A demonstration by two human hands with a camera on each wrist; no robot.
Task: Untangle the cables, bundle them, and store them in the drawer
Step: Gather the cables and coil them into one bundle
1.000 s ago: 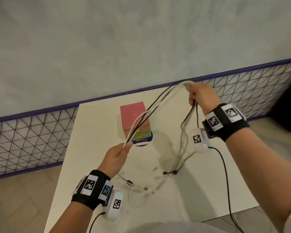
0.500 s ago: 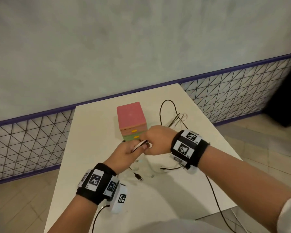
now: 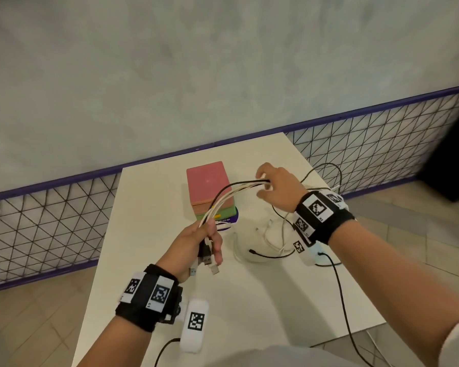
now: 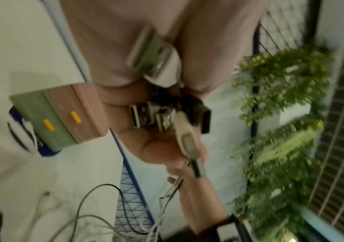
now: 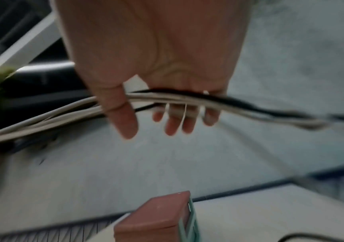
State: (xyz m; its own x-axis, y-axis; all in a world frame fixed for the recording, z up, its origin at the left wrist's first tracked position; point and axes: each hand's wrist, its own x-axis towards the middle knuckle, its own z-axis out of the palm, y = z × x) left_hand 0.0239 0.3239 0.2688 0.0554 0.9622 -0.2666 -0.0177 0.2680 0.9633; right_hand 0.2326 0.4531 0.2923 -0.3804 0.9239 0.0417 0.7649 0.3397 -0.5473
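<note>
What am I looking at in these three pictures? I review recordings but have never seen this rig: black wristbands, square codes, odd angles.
No machine here: a person works with bare hands and wears three cameras. The big picture comes from a head camera looking down; the other two come from cameras strapped to each wrist, looking along the fingers. The black bands with square codes belong to that wrist gear.

The left hand grips a bunch of cables near their plug ends; the left wrist view shows the USB plugs poking out of the fist. The right hand has the same bunch running across its loosely curled fingers.

On the white table stands a small drawer box, pink on top, green below, drawers closed. More loose cable lies beside it.
</note>
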